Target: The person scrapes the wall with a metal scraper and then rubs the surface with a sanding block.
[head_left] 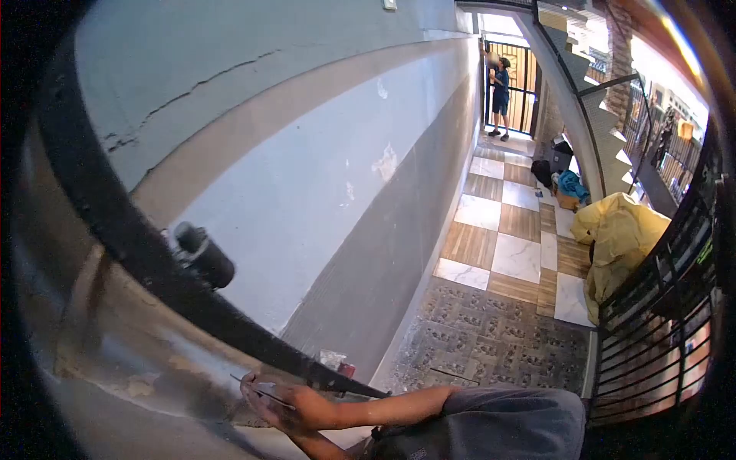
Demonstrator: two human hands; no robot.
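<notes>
My right hand (pixel 280 405) is low in the view, at the end of a bare forearm that comes in from a dark grey sleeve (pixel 514 422). Its fingers are closed, dark smudges show on it, and a thin dark rod (pixel 237 377) pokes out past the fingertips. What kind of rod it is, I cannot make out. Beneath it runs my left forearm (pixel 318 446), its hand largely hidden behind the right one. Both are close to a stained wall ledge (pixel 165 368) and the lower end of a black metal frame (pixel 253 333).
A black cylindrical fitting (pixel 207 257) juts from the frame. Beyond lies a grey wall (pixel 368 268), cracked and patched. Checkered tiles (pixel 517 257) meet rough flooring (pixel 491 337). Yellow cloth (pixel 621 230), bags (pixel 571 184), stairs (pixel 606 138) and a barred gate (pixel 652 322) line the right. A person (pixel 500 96) stands at the far gate.
</notes>
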